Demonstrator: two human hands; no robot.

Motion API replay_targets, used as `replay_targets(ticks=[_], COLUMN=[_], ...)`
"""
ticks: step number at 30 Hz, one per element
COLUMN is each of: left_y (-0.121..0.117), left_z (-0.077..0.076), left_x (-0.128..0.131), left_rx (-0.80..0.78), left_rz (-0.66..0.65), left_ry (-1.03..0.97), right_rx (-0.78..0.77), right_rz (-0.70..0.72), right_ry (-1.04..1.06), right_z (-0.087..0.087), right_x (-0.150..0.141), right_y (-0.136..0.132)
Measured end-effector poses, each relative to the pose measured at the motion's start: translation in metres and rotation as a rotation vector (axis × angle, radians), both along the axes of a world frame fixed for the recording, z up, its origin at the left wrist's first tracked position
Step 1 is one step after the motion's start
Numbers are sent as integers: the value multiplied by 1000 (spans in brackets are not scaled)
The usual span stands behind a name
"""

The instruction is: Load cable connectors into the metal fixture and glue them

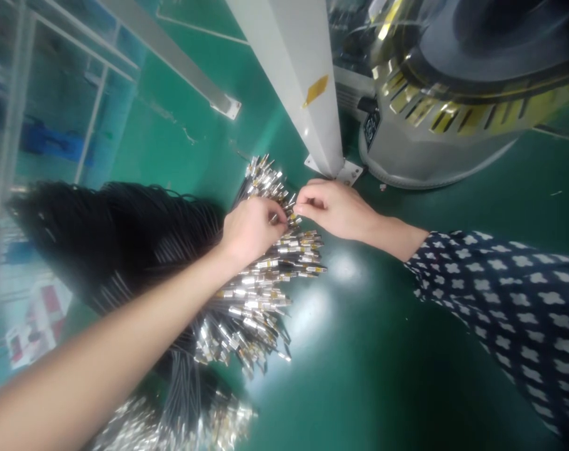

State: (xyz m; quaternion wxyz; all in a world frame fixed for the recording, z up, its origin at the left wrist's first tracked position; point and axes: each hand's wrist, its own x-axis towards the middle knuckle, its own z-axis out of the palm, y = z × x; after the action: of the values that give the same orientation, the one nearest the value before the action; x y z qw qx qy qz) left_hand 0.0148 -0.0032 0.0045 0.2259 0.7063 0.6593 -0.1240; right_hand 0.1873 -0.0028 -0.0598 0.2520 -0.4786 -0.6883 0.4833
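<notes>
A thick bundle of black cables [171, 219] hangs across the left and middle, and its many silver connector ends [260, 282] fan out toward the right. Over the upper part of these ends is my left hand [252, 230], thumb and forefinger pinched at one connector. My right hand [335, 208] comes in from the right with its fingers pinched at the edge of the same fan, close to the left fingertips. Whatever sits between the fingers of each hand is too small to make out.
Below hangs a second cluster of cable ends [218, 419]. A grey post [293, 69] with a bolted foot stands behind the hands. At upper right is a round grey machine [420, 150] with a yellow-slotted rim. Another metal leg [190, 62] meets the green floor [406, 376].
</notes>
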Motion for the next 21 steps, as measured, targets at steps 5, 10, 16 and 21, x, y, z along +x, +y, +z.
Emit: replay_targets(ticks=[5, 10, 16, 21], left_y=[2, 6, 14, 14], left_z=[-8, -9, -10, -10], left_x=[-10, -12, -13, -12], left_rx=[33, -35, -147, -123], left_rz=[28, 86, 94, 99], left_ry=[-240, -316, -403, -359], right_rx=[-57, -66, -3, -8], right_rz=[3, 11, 0, -24], right_ry=[47, 42, 61, 56], right_z=[0, 0, -1, 0], right_x=[-1, -1, -1, -2], right_y=[4, 4, 2, 1])
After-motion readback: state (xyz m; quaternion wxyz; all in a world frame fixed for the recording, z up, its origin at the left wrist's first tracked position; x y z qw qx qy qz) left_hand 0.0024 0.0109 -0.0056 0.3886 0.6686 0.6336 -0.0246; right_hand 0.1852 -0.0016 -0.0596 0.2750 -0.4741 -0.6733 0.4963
